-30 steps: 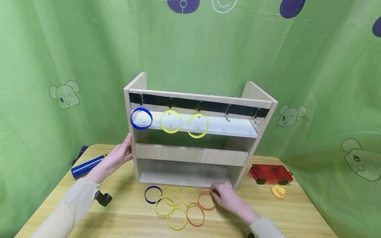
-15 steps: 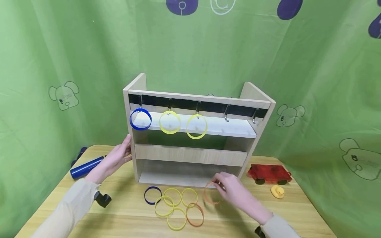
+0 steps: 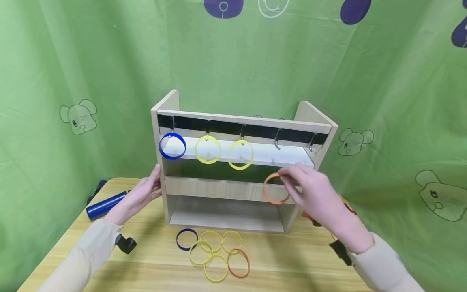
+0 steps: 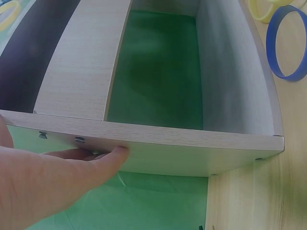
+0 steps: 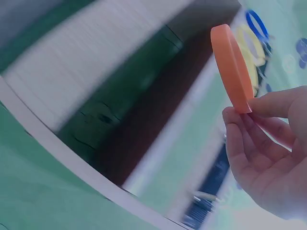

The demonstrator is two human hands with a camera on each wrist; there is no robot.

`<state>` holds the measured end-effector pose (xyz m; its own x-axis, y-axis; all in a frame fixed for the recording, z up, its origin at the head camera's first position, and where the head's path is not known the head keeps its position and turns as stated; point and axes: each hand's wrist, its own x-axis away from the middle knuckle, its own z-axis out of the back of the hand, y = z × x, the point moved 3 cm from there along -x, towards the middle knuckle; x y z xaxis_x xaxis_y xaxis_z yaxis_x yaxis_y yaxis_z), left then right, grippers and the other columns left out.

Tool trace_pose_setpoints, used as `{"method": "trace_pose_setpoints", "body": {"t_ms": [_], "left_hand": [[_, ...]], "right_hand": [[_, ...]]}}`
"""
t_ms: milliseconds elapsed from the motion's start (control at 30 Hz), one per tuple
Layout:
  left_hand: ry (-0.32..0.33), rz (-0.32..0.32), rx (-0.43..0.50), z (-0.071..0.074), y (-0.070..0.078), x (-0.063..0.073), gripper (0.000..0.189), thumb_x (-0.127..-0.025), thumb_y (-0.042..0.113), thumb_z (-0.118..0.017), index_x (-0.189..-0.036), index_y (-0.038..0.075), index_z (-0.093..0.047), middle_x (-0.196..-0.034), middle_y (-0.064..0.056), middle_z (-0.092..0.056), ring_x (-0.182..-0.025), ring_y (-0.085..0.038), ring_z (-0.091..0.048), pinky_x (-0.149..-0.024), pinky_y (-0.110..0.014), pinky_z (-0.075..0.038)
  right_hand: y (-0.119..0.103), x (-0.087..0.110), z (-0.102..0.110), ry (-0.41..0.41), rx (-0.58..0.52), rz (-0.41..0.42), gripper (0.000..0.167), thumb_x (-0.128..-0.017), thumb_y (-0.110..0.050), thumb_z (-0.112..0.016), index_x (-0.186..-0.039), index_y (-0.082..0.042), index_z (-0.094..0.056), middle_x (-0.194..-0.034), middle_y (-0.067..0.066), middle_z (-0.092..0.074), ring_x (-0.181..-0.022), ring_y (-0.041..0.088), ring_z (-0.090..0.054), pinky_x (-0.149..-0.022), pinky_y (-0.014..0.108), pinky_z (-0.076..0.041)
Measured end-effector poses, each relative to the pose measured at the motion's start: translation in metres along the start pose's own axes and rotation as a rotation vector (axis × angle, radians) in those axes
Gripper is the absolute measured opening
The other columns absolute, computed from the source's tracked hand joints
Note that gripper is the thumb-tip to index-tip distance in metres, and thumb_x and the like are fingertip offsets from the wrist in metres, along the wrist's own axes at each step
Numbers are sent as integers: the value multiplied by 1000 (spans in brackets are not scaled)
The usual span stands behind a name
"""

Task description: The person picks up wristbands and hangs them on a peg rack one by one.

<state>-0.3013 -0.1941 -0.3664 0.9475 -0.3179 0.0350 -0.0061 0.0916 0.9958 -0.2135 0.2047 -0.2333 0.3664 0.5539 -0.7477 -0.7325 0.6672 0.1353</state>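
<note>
Between thumb and fingers my right hand [image 3: 313,192] pinches an orange wristband [image 3: 268,196], raised in front of the shelf's right part. The right wrist view shows this orange wristband [image 5: 230,67] gripped by its edge. My left hand [image 3: 144,190] rests with fairly straight fingers against the left side panel of the wooden shelf [image 3: 233,188]; the left wrist view shows its thumb along that panel. A blue wristband [image 3: 160,149] and two yellow wristbands, a left one [image 3: 197,153] and a right one [image 3: 230,159], hang from hooks. Two more hooks, one [image 3: 277,140] beside the other [image 3: 311,142], hold nothing.
On the table before the shelf lie a dark blue wristband [image 3: 178,243], several yellow wristbands [image 3: 206,275] and an orange wristband [image 3: 249,265]. A blue cylinder [image 3: 106,206] lies at left. A red toy cart [image 3: 310,219] is mostly hidden behind my right arm.
My right hand has lifted the orange wristband off the table and carried it up and right, toward the hooks. The left hand stays at the shelf's side.
</note>
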Motion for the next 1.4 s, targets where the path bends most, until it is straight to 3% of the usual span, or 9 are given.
{"method": "trace_pose_setpoints", "body": {"t_ms": [167,367,667,900,1033,1133,1233,1400], "left_hand": [[4,9,-5,1,1,0,94,-97,71,-18,-158,2,0,-165,-26,-3,-154,-43,-5,-127,-58,-12],[1,19,-8,0,0,-1,96,-95,74,-19,-159,5,-1,-166,-23,-3,-155,-42,-5,-127,-57,-13],[-1,6,9,0,-4,-2,91,-99,68,-18,-158,1,-4,-165,-27,-7,-154,-43,-8,-126,-58,-14],[6,26,-11,2,-3,-3,97,-94,75,-19,-159,7,1,-167,-22,-2,-155,-41,-5,-127,-58,-13],[-8,12,-12,1,0,-3,93,-97,72,-18,-159,5,0,-166,-24,-3,-154,-42,-5,-126,-59,-12],[-9,2,-11,2,1,-2,92,-98,71,-18,-159,5,-1,-166,-24,-3,-154,-43,-5,-126,-59,-12],[-8,0,-15,2,2,-1,93,-97,71,-17,-159,4,0,-166,-24,-2,-154,-43,-4,-126,-60,-11],[-6,0,0,1,1,0,92,-98,69,-18,-158,2,-2,-165,-26,-3,-154,-44,-5,-126,-59,-12]], "right_hand": [[5,-29,20,49,36,24,22,-77,13,-73,-94,0,-69,-87,9,-72,-72,13,-66,-60,23,-59],[19,-47,22,61,49,-30,16,-82,10,-70,-95,2,-70,-87,11,-72,-75,18,-66,-61,32,-59],[32,-48,4,-6,38,-69,12,-83,7,-71,-93,0,-69,-85,11,-71,-74,20,-67,-62,35,-59],[25,-43,13,28,68,-72,17,-82,7,-72,-97,0,-69,-88,11,-71,-76,21,-68,-62,35,-59],[11,-33,21,54,75,-27,20,-80,9,-72,-98,3,-69,-88,13,-72,-75,21,-68,-60,33,-60],[-2,-19,12,23,17,2,22,-77,10,-74,-97,3,-69,-89,13,-72,-75,19,-69,-63,28,-61],[-14,4,-13,-36,-40,12,22,-76,7,-75,-96,1,-68,-89,10,-72,-75,17,-69,-66,23,-62],[-29,56,-72,-174,-142,-27,15,-79,3,-74,-92,-2,-68,-84,6,-70,-69,11,-67,-63,13,-58]]}}
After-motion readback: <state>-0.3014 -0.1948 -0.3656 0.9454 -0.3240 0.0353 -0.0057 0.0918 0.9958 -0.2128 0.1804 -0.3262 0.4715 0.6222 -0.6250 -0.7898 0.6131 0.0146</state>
